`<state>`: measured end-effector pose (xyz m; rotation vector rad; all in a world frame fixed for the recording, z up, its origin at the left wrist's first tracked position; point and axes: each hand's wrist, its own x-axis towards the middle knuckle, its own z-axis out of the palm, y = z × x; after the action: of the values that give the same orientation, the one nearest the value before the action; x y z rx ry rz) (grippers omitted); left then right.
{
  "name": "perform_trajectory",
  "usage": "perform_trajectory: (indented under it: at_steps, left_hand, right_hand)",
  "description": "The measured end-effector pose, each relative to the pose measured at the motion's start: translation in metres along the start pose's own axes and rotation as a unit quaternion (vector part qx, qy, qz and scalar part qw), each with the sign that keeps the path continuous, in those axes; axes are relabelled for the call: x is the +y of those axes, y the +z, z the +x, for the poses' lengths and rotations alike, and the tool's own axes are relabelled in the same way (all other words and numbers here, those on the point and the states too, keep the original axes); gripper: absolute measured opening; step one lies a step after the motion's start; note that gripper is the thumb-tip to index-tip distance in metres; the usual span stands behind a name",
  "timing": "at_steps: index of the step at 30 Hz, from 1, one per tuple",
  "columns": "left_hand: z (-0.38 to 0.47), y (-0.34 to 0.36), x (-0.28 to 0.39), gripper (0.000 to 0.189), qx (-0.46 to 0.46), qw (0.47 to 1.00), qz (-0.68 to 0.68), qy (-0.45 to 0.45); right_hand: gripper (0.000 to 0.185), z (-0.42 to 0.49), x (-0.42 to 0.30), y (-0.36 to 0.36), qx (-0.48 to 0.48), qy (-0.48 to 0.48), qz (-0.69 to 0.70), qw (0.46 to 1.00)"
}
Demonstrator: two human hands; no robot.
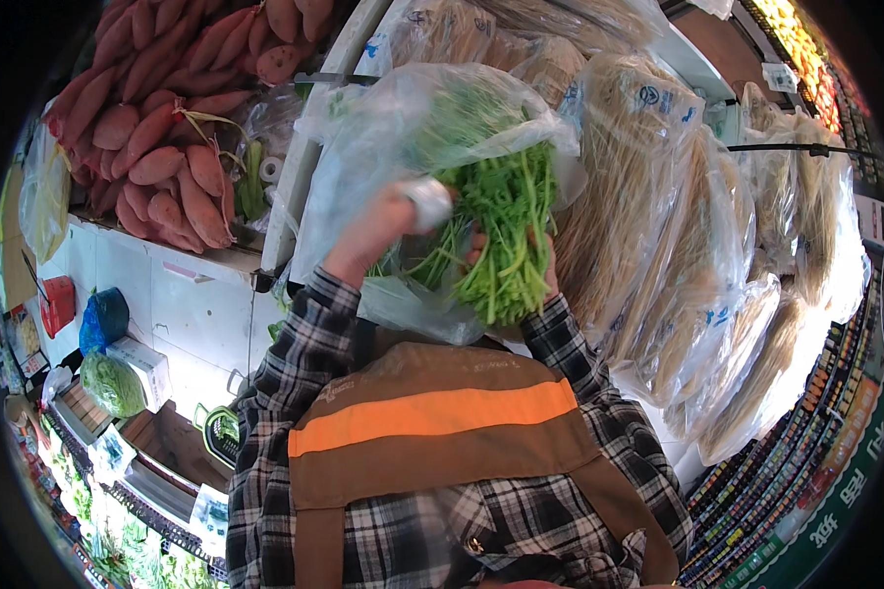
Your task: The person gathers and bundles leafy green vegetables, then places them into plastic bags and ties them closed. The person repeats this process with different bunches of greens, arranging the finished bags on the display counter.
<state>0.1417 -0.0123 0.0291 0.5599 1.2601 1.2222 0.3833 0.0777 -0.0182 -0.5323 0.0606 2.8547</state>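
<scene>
A bunch of leafy green stalks [504,235] lies before me, its stems toward my body. My right hand [551,258] is closed on the bunch from its right side, partly hidden by the stalks. Blurred by motion, my left hand [379,228] grips a small white roll [429,202], seemingly tape, just left of the bunch. More greens [449,110] lie in a large clear plastic bag [353,169] around and beyond both hands. The bag's near edge hangs below the stalks.
Red-skinned sweet potatoes [162,162] fill a bin at the upper left. Bagged dry noodle-like bundles [633,199] lie to the right. A knife [335,78] rests across the bin's divider. A green basket [221,434] and a bagged cabbage-like vegetable [113,384] stand at the lower left.
</scene>
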Motion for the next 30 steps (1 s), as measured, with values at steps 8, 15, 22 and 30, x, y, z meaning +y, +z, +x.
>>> perform_trajectory:
  at_steps: [8, 15, 22, 30]
  left_hand:
    - [0.015, -0.004, -0.099, 0.037, 0.032, 0.958, 0.282, -0.039]
    - [0.012, 0.032, -0.148, 0.053, 0.088, 0.925, 0.366, -0.048]
    - [0.014, 0.046, -0.172, 0.055, 0.068, 0.921, 0.363, -0.128]
    - [0.014, 0.022, -0.157, 0.054, -0.039, 0.985, -0.044, -0.161]
  right_hand:
    - [0.086, -0.007, -0.015, 0.011, -0.111, -0.022, 0.101, 0.988]
    - [0.083, -0.009, -0.01, 0.004, -0.062, -0.04, 0.071, 0.995]
    - [0.08, -0.003, -0.007, -0.01, -0.024, -0.043, 0.049, 0.998]
    - [0.08, 0.0, 0.001, -0.018, -0.009, -0.048, 0.004, 0.999]
